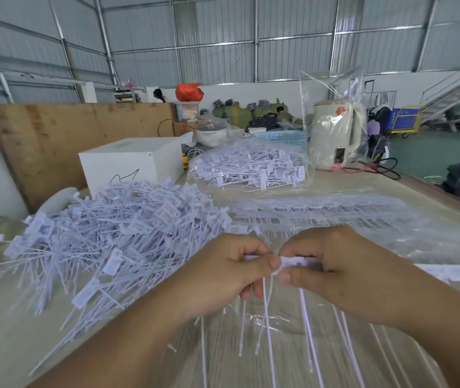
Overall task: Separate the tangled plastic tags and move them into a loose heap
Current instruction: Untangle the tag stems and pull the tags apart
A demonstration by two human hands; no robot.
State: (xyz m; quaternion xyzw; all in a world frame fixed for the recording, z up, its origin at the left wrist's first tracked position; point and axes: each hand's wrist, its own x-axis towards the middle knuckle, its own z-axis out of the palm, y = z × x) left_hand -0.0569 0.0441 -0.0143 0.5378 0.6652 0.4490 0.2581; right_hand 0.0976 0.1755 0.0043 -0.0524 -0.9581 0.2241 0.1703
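Left hand: fingers curled, pinching one end of a small bunch of white plastic tags.
Right hand: fingers curled, pinching the bunch's flat heads; thin stiff tails hang toward the viewer.
Loose heap: spiky white tags piled left of the hands.
Bagged tags: crinkled clear plastic, farther back.
Tabletop: pale, smooth.

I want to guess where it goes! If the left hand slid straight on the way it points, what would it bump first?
Probably the right hand. The left hand points right at it, both pinching the same white tags.
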